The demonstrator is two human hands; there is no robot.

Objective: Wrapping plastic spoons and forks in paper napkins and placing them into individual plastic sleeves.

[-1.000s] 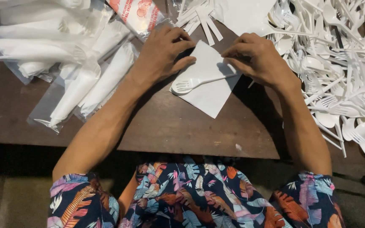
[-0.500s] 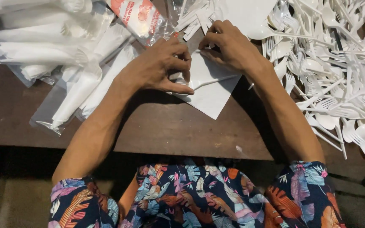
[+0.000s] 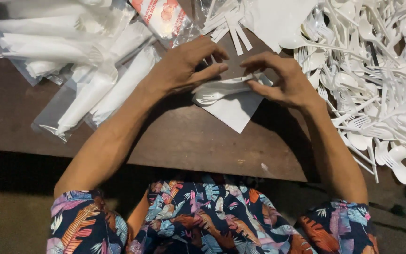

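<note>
Left hand (image 3: 184, 68) curled, fingertips pinching the top edge of the white paper napkin (image 3: 233, 106) over the white plastic spoon and fork set (image 3: 217, 91). Right hand (image 3: 283, 80) half closed, we see its fingers pressing the napkin's fold just right of the cutlery. Bundle sits between both hands on the dark brown wooden table (image 3: 189, 141). Loose white plastic cutlery pile (image 3: 377, 70) lies near the right hand; clear bagged napkin packs (image 3: 71, 61) near the left.

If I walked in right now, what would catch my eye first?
Two bare hands, the left hand and right hand, meet mid-table over a white napkin with a plastic spoon on it. A big heap of white cutlery fills the right side, and bagged napkin rolls lie at left.
</note>
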